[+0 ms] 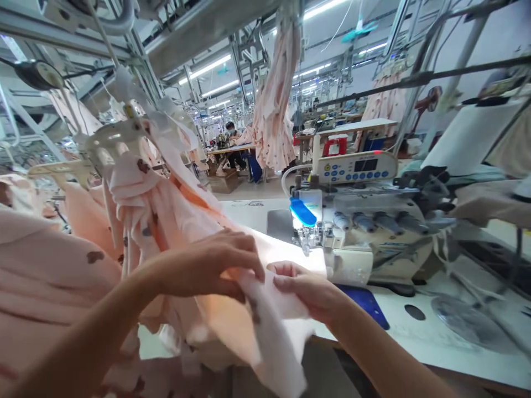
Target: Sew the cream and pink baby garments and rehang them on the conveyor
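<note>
Pale pink fabric [274,337] with small dark print hangs between my two hands in front of the sewing machine. My left hand [219,262] is closed on it from above, fingers bent downward. On its right edge, my right hand [305,287] pinches the cloth between thumb and fingers. Just beyond the hands is the overlock sewing machine [381,243], its needle area lit and a blue lever piece [303,212] above it. The fabric runs up and left toward a clamp hanger [120,138].
More pink garment pieces [53,265] hang close on the left. A control panel [359,167] tops the machine, and a white thread cone [460,135] stands at right. A blue pad [365,304] lies on the white machine table [415,342]. A person [230,132] sits far back.
</note>
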A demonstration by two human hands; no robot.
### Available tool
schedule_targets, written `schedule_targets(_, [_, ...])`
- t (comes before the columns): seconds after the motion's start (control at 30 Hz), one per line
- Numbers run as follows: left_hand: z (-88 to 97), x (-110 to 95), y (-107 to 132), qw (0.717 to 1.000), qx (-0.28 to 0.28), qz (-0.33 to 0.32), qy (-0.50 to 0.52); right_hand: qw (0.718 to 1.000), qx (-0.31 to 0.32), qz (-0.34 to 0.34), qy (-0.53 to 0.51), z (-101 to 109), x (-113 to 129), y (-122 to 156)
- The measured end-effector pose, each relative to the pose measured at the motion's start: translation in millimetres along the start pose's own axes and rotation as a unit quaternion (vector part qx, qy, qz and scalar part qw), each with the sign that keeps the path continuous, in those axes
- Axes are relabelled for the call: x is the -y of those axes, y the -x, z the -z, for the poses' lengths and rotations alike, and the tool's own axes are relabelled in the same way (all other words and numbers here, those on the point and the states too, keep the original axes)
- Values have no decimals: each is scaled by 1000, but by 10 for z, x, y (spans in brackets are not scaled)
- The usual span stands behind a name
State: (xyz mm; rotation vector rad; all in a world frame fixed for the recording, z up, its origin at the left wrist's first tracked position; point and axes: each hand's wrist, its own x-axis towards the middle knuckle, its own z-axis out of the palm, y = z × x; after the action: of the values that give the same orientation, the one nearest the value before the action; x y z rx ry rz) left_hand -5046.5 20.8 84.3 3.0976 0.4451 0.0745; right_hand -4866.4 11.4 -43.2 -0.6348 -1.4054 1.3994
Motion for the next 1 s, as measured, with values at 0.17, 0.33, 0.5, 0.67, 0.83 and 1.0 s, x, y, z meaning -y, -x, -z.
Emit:
schedule_targets(0.17, [-23, 3, 53, 998, -53, 21, 12, 999, 0, -11, -53, 126, -47, 75])
schedule_targets(0.33, [-308, 9, -413, 982, -106, 78, -139, 976, -179, 73, 97, 198, 94, 275])
schedule_targets(0.5, [-921, 65, -826, 980, -131, 105, -108, 976, -212, 42, -14, 421, -337, 435])
schedule_targets(0.67, [-1211, 164, -909, 977, -142, 91, -130, 952, -295, 76, 26, 454, -679, 496])
schedule_targets(0.83, [-1144, 140, -1054, 940, -228, 110, -229, 957, -286, 52, -10, 373, -577, 446])
schedule_targets(1.0, [-1146, 385, -1265, 964, -157, 139, -165, 909, -382, 61, 154, 508, -597, 366])
